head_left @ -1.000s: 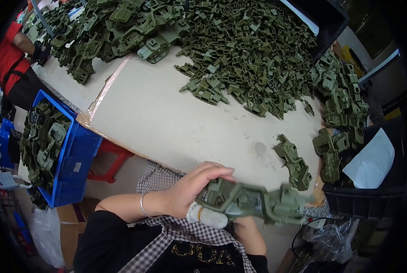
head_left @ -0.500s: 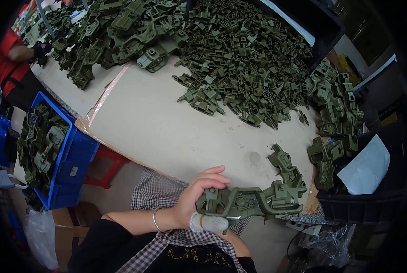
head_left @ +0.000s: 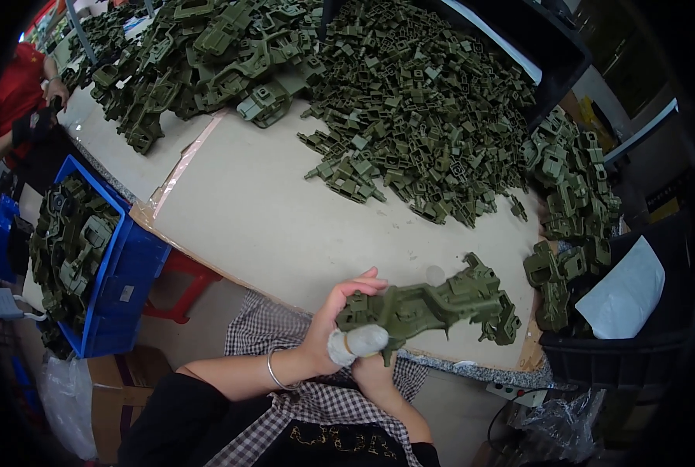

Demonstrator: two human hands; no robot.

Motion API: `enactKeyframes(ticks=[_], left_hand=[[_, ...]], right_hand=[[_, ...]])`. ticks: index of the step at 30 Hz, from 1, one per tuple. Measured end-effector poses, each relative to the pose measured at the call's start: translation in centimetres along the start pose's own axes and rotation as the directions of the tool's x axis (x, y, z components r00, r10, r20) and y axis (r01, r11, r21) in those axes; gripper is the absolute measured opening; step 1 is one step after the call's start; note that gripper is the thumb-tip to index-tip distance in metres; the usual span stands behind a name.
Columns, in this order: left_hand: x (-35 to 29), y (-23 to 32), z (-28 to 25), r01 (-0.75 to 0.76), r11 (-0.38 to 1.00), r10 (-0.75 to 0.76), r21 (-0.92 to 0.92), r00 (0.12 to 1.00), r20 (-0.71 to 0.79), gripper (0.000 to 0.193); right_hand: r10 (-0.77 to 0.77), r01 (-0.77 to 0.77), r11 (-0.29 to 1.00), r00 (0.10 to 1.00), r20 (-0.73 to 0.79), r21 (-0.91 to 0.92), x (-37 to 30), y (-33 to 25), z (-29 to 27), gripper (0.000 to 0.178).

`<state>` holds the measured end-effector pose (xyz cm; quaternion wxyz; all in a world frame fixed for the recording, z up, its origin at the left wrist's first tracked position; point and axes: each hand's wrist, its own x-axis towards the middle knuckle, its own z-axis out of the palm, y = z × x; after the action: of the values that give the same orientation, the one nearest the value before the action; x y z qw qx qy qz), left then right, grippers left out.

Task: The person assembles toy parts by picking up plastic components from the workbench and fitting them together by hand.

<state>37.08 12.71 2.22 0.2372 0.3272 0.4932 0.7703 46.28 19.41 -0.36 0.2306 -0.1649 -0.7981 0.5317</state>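
Note:
My left hand point(head_left: 333, 331) is closed round the near end of a long olive-green moulded plastic part point(head_left: 417, 307), which looks like a toy vehicle frame. Its thumb wears a whitish finger cover with a tan band. Under the part, close to the left hand, is my right hand point(head_left: 373, 372); its fingers are hidden behind the part and the left hand. The held part hangs over the table's near edge, tilted up toward the right. At its far right end more green plastic point(head_left: 507, 319) overlaps it; I cannot tell whether that is a separate piece.
A big heap of small green pieces point(head_left: 433, 117) covers the far table point(head_left: 285, 210). Larger green frames point(head_left: 207, 54) are piled at the far left, others point(head_left: 569, 202) at right. A blue crate point(head_left: 110, 311) stands left, a black bin point(head_left: 619, 358) right. A co-worker point(head_left: 21, 101) is far left.
The held part has turned and lifted away from me, and my left hand has moved slightly up with it. My right wrist now shows beneath. The co-worker's arms have shifted.

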Motion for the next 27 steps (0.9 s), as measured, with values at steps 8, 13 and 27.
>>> enactKeyframes(ticks=[8,13,27], left_hand=[[2.0,1.2,-4.9,0.544,0.733,-0.437,-0.409,0.837,0.330,0.075],[0.9,0.3,-5.6,0.582,0.656,-0.458,-0.480,0.813,0.360,0.057],[1.9,-0.7,-3.6,0.400,0.851,-0.417,-0.339,0.908,0.025,0.080]], right_hand=[[0.164,0.020,0.930,0.872,0.462,-0.368,4.0,-4.1,-7.4,0.020],[-0.026,0.107,0.958,0.956,0.292,-0.266,2.8,-3.8,-13.7,0.051],[0.078,-0.077,0.997,0.969,-0.233,0.016,-1.0,-0.5,-9.0,0.067]])
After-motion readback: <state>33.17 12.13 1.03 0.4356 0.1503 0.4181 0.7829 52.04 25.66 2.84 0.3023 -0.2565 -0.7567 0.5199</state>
